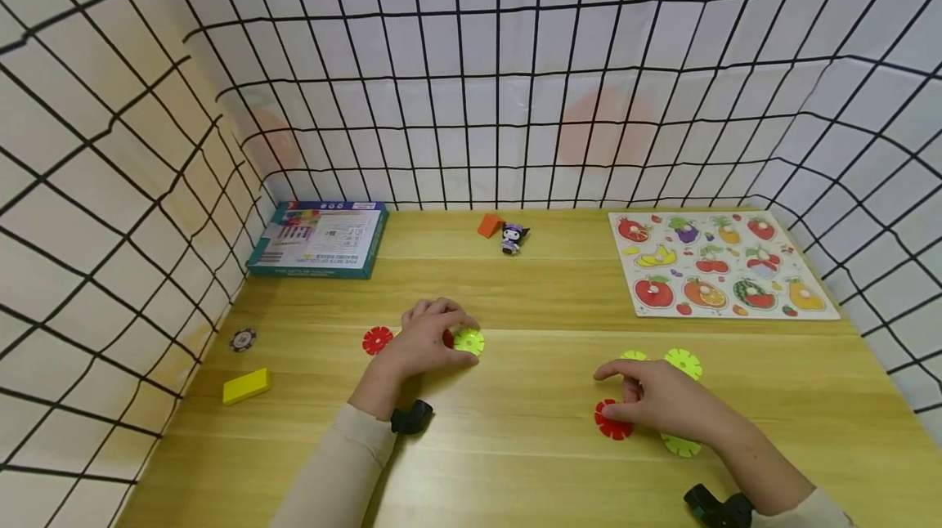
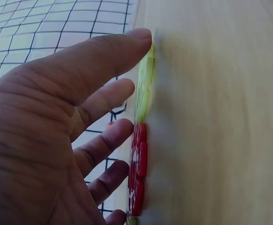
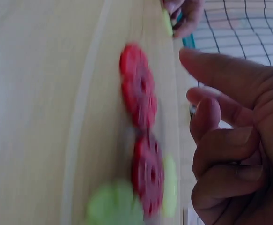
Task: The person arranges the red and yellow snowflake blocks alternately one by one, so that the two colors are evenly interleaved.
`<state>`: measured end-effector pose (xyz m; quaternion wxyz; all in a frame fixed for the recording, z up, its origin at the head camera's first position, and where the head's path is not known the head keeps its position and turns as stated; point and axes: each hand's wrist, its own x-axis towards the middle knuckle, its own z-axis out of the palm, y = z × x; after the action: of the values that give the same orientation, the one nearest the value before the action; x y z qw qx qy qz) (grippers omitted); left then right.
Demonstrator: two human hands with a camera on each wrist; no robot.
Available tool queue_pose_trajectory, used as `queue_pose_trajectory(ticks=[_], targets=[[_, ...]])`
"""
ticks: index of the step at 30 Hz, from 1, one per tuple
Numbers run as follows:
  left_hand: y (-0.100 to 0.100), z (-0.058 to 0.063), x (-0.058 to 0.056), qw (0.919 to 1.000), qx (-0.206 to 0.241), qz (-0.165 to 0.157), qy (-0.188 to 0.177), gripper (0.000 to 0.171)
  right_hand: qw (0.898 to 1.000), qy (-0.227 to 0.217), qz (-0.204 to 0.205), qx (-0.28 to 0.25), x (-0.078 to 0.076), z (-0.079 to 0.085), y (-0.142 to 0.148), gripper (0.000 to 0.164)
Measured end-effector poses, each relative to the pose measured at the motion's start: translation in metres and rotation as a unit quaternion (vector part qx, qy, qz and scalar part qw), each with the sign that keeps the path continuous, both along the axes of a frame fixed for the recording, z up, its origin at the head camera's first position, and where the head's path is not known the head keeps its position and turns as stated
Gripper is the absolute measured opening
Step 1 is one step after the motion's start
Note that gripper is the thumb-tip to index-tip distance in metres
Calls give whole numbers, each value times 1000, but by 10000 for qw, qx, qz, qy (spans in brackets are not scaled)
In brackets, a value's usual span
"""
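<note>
My left hand (image 1: 427,340) is around one end of a row of flat notched plastic discs, its thumb and index finger at opposite edges of a yellow-green disc (image 1: 469,342). A red disc (image 2: 137,168) comes right after it, partly under the palm in the head view. Another red disc (image 1: 378,341) shows at the row's left end. My right hand (image 1: 666,401) hovers with loosely bent fingers over a second group, holding nothing. Below its thumb lies a red disc (image 1: 613,422); a further red disc (image 3: 149,176) shows in the right wrist view. Yellow-green discs (image 1: 684,362) surround that hand.
A fruit puzzle board (image 1: 706,266) lies at the back right. At the back left is a teal-edged box (image 1: 320,238). An orange block (image 1: 489,225) and small figurine (image 1: 512,239) stand behind. A yellow block (image 1: 246,386) and poker chip (image 1: 242,339) lie left. Black wire mesh (image 1: 471,87) encloses the table.
</note>
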<state>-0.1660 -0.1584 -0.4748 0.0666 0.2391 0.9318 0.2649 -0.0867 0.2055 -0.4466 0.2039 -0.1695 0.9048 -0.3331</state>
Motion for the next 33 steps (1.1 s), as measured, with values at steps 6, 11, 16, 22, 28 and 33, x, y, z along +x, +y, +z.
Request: queue_pose_trajectory(ticks=[6,11,16,22,28,33], targets=[[0,1,0,9999,-110,47,46,42,9996,-251,81,44,5,0,22,47],[-1,1,0,9998,-132,122,20,41,9988,-354,265,214,6,-5,23,48],[0,0,1,9998,-105,165,-18,41,9973,-46,414,613,6,-8,16,46],[2,0,1,9997,-148,207,-72,41,9950,115,474,876,4,-9,12,41],[3,-1,1,9996,-142,240,-111,41,9957,171,569,713,4,-7,10,40],[2,-2,1,9996,-93,226,-118,40,9942,492,604,740,4,-8,8,41]])
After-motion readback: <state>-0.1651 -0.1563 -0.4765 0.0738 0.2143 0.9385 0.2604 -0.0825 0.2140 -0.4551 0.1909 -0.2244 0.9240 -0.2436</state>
